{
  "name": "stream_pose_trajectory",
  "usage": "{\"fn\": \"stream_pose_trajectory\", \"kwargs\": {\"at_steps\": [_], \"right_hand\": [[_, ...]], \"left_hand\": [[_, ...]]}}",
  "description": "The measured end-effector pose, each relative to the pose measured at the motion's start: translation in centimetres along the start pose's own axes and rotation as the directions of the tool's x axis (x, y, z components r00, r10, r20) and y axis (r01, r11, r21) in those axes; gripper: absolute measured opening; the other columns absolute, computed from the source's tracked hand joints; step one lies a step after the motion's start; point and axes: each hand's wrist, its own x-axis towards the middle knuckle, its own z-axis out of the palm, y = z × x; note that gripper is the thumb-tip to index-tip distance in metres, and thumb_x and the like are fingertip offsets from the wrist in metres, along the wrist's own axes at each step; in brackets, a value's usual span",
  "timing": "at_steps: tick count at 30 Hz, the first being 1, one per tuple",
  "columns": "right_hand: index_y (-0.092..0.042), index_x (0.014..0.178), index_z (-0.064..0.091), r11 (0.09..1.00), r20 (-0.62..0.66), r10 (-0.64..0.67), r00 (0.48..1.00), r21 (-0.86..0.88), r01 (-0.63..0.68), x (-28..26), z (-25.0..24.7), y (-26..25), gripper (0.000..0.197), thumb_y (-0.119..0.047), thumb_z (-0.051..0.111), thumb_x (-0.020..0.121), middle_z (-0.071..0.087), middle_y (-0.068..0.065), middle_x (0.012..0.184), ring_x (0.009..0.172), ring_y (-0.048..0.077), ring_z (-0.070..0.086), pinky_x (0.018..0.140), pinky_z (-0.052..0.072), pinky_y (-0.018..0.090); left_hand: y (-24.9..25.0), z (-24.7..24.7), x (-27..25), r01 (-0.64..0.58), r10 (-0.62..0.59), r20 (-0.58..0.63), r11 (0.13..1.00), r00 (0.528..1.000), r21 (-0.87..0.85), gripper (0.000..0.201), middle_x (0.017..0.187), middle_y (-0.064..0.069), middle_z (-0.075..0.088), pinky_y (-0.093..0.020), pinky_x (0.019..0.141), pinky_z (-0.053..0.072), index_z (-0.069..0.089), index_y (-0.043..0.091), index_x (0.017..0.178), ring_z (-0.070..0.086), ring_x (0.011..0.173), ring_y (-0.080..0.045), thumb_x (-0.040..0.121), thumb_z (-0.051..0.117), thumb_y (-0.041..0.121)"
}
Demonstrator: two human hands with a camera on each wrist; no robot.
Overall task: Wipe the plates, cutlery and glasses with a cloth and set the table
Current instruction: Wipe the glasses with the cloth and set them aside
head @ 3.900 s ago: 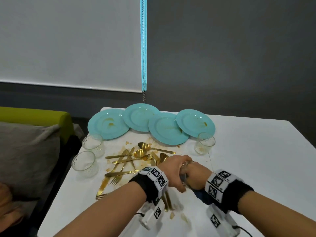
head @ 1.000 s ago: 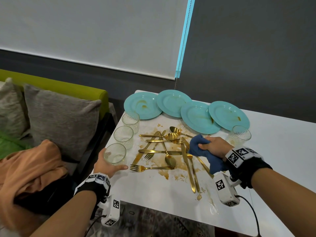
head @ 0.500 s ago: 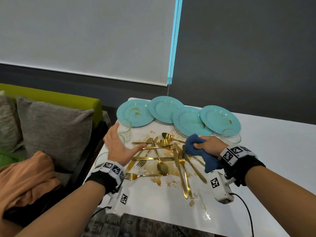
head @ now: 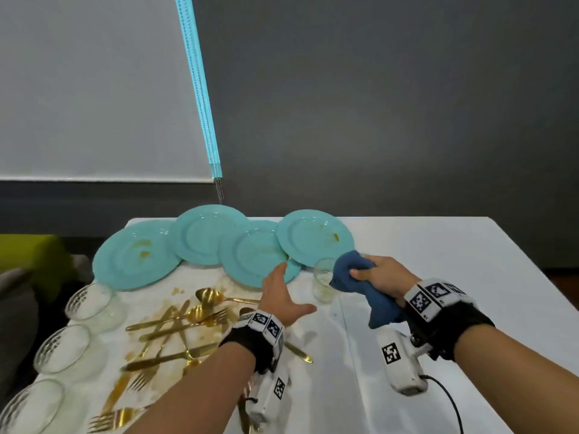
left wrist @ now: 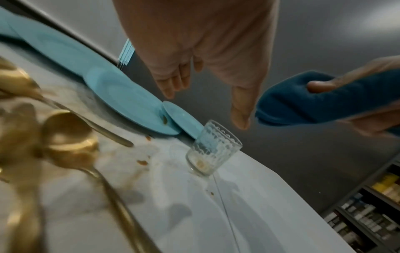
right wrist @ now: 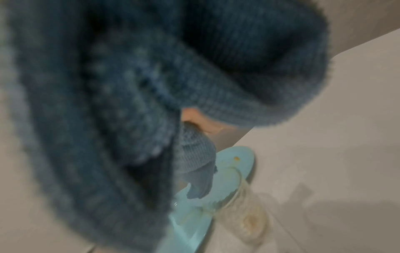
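Observation:
Several stained turquoise plates (head: 260,255) overlap along the far edge of the white table (head: 438,270). A dirty glass (head: 324,285) (left wrist: 213,149) (right wrist: 246,220) stands by the rightmost plate (head: 313,236). My left hand (head: 283,297) (left wrist: 207,77) hovers open just left of this glass, fingers straight, touching nothing. My right hand (head: 380,275) grips a bunched blue cloth (head: 357,280) (left wrist: 303,101) (right wrist: 129,102) just right of and above the glass. Gold cutlery (head: 185,327) (left wrist: 67,137) lies scattered on brown smears under my left forearm.
Three glasses (head: 94,303) stand in a row along the table's left edge. A green sofa (head: 28,255) sits beyond that edge. The right half of the table is bare white. Shelves (left wrist: 372,214) show in the left wrist view beyond the table.
My left hand has left the glasses at the left edge and moved right across the cutlery toward the fourth glass. My right hand carried the cloth right to that glass.

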Motion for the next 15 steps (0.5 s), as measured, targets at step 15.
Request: {"fn": "stream_pose_trajectory", "kwargs": {"at_steps": [15], "right_hand": [[-0.014, 0.098, 0.059, 0.927, 0.210, 0.104, 0.972, 0.333, -0.171, 5.8, -7.5, 5.0, 0.011, -0.019, 0.049, 0.096, 0.061, 0.005, 0.106, 0.100, 0.018, 0.056, 0.073, 0.044, 0.024]], "left_hand": [[2.2, 10.6, 6.3, 0.240, -0.279, -0.092, 0.924, 0.956, -0.298, 0.107, 0.130, -0.006, 0.054, -0.033, 0.103, 0.042, 0.040, 0.012, 0.137, 0.051, 0.122, -0.024, 0.045, 0.093, 0.017]]}}
